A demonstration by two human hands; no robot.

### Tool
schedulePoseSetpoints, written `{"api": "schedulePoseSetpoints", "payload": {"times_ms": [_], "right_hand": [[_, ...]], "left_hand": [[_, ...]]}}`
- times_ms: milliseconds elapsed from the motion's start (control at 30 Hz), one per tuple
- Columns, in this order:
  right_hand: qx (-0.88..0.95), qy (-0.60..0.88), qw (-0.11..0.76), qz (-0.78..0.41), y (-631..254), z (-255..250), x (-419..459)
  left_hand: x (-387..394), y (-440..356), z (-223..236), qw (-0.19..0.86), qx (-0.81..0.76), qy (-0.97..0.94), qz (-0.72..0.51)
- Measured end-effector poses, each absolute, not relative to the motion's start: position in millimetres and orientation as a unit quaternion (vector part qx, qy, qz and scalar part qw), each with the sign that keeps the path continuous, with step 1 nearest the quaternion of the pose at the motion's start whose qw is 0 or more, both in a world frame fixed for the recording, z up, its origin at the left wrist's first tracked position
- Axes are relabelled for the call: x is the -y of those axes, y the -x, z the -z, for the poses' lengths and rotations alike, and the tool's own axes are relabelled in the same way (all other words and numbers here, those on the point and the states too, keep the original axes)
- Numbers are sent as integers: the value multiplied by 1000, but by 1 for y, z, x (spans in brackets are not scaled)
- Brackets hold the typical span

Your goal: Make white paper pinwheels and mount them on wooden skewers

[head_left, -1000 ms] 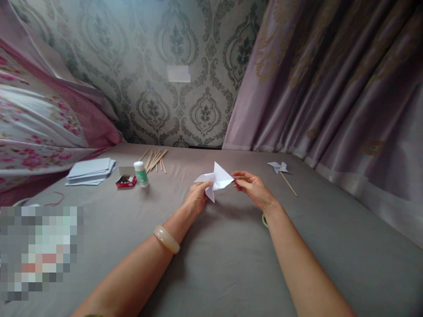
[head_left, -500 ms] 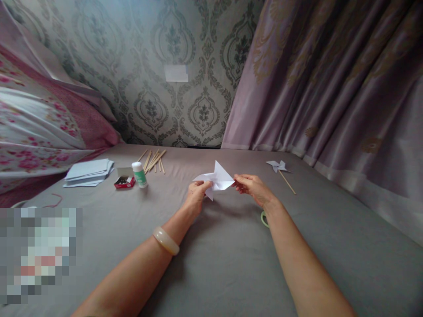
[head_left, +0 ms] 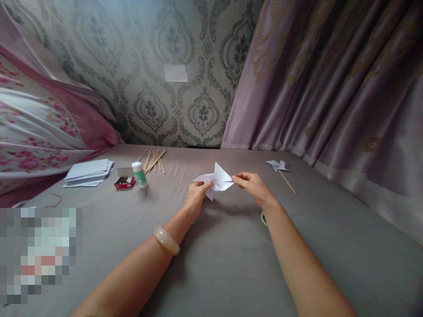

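A white paper pinwheel point(head_left: 218, 179) with pointed blades is held up between my two hands, over the grey cloth. My left hand point(head_left: 197, 193) pinches it near the middle, thumb on top. The fingertips of my right hand point(head_left: 248, 182) are closed on the tip of its right-hand blade. Part of the paper is hidden behind my left fingers. On the cloth to the right lies another paper pinwheel point(head_left: 277, 166) fixed to a wooden stick point(head_left: 287, 182). A pale green ring point(head_left: 263, 218), perhaps a tape roll, is partly covered by my right forearm.
On the left stand a green-and-white glue bottle point(head_left: 139, 175) and an open red box point(head_left: 124, 182) of small dark items. Several wooden sticks point(head_left: 155, 160) lie behind them. Farther left is a stack of paper point(head_left: 88, 172), with a red string point(head_left: 54, 202) nearer me. Curtains point(head_left: 297, 88) hang at the right.
My right fingers have shifted slightly up and left on the blade tip, and the blade's fold looks more parted. My left hand has hardly moved.
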State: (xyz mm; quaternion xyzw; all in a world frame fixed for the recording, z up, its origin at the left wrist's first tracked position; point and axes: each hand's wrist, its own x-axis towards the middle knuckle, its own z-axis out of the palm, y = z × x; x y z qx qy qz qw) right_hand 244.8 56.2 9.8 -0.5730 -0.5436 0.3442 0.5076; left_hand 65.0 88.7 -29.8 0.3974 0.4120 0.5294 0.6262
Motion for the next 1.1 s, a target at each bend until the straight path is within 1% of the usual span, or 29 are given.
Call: {"api": "schedulePoseSetpoints", "payload": {"times_ms": [300, 433, 600, 800, 1033, 1100], "right_hand": [[612, 542, 528, -228, -226, -21, -51], [685, 502, 499, -175, -217, -28, -41], [741, 476, 440, -178, -217, -33, -31], [751, 479, 406, -204, -219, -32, -31], [776, 482, 382, -138, -221, -36, -30], [780, 484, 371, -142, -223, -37, -29]], "left_hand": [[-89, -64, 30, 650, -401, -389, -515], [-88, -65, 30, 676, -392, -381, -494], [-87, -64, 28, 705, -375, -393, -456], [-89, -62, 29, 716, -370, -411, -427], [-92, -61, 30, 718, -363, -419, -421], [-93, -61, 29, 719, -360, -418, -422]]}}
